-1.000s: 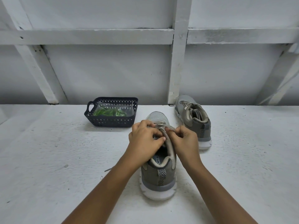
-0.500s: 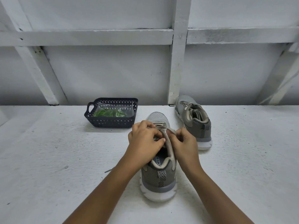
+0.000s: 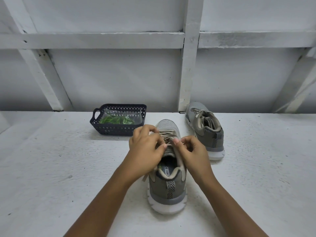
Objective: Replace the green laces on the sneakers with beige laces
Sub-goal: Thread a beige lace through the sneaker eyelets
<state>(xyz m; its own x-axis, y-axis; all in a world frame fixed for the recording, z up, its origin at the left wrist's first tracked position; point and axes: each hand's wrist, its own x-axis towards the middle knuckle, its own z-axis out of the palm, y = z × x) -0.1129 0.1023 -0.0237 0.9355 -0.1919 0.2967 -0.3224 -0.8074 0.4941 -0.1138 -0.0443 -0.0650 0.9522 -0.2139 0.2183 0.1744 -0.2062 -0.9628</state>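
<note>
A grey-olive sneaker [image 3: 166, 189] stands heel toward me in the middle of the white table, threaded with a beige lace [image 3: 168, 134]. My left hand [image 3: 145, 147] and my right hand [image 3: 191, 151] meet over its tongue, and each pinches a strand of the beige lace near the top eyelets. A loose lace end hangs down the shoe's left side under my left wrist. The second sneaker [image 3: 206, 130] sits behind and to the right, also laced in beige. Green laces [image 3: 118, 120] lie in a clear bag inside the dark basket [image 3: 118, 130].
The dark perforated basket stands at the back, left of the near sneaker. A white wall with timber framing [image 3: 189, 65] rises directly behind the table. The white table surface [image 3: 51, 168] stretches to the left and right of my arms.
Both hands have lifted slightly and spread apart over the tongue, drawing the beige lace strands out between them. The sneakers and the basket have not moved.
</note>
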